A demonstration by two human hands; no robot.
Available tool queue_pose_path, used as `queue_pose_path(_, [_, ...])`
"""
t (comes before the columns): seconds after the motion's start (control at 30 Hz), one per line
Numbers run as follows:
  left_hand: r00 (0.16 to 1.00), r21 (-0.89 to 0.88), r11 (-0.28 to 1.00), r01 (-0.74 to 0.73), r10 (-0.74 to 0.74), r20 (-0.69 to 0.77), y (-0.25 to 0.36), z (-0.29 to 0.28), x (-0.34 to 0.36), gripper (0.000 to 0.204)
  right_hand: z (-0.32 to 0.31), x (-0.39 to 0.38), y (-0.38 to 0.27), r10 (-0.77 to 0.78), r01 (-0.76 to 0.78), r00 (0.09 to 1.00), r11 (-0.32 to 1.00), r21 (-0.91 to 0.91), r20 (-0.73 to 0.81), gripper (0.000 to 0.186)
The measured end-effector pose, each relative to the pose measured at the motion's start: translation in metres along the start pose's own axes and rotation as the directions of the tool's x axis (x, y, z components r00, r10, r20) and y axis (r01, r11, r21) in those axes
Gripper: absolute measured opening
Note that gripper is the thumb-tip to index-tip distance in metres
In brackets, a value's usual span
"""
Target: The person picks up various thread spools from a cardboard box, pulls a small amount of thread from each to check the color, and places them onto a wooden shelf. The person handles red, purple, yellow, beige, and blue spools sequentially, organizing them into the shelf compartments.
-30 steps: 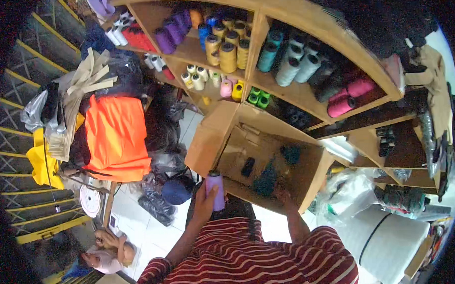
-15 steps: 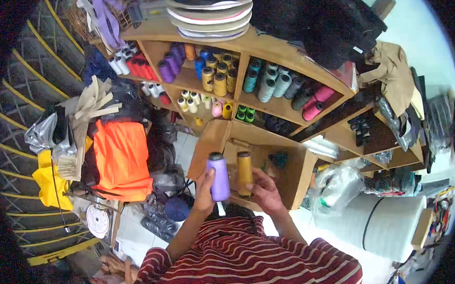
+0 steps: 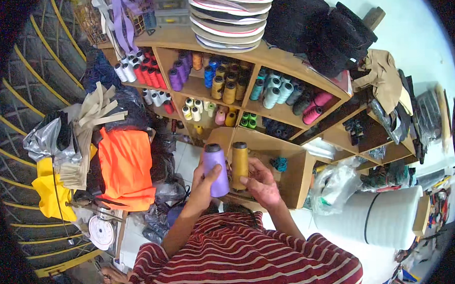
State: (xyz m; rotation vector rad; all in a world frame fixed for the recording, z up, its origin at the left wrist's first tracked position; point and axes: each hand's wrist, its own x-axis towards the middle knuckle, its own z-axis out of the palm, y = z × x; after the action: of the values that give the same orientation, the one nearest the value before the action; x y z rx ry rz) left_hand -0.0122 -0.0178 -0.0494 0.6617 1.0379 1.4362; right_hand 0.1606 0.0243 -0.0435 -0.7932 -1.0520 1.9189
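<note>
Wrapped round a lavender thread cone (image 3: 216, 172), my left hand (image 3: 203, 188) holds it upright in front of my chest. Close beside it, a mustard-gold thread cone (image 3: 240, 166) stands in the grip of my right hand (image 3: 261, 183), with the thumb across its lower part. Both cones have dark tops. Behind them lies an open cardboard box (image 3: 289, 182) with a teal bundle (image 3: 279, 164) inside. Beyond the box, a wooden shelf (image 3: 184, 41) carries rows of thread cones, among them purple cones (image 3: 177, 76) and gold cones (image 3: 229, 92).
Stacked flat reels (image 3: 231, 21) sit on top of the shelf. At left are orange fabric (image 3: 125, 168), yellow fabric (image 3: 51, 193) and beige strips (image 3: 98, 109). A large white foam roll (image 3: 385, 219) and clear plastic bags (image 3: 334, 186) lie at right. Another person's hand (image 3: 112, 276) shows at lower left.
The gold cone and my right hand have shifted slightly left, closer to the lavender cone. Both cones appear a little higher, and my view of the shelf has moved.
</note>
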Motion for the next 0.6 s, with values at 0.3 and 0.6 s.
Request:
queue_pose_path(0.3, [0.993, -0.386, 0.919, 0.083, -0.044, 0.108, 0.012, -0.016, 0.002, 0.049, 0.007, 0.012, -0.002, -0.08, 0.075, 0.996, 0.986, -0.146, -0.026, 0.05])
queue_pose_path(0.6, [0.94, -0.103, 0.935, -0.34, 0.339, -0.031, 0.029, -0.008, -0.001, 0.076, 0.007, 0.013, 0.014, -0.192, 0.183, 0.98, 0.799, -0.573, 0.045, 0.037])
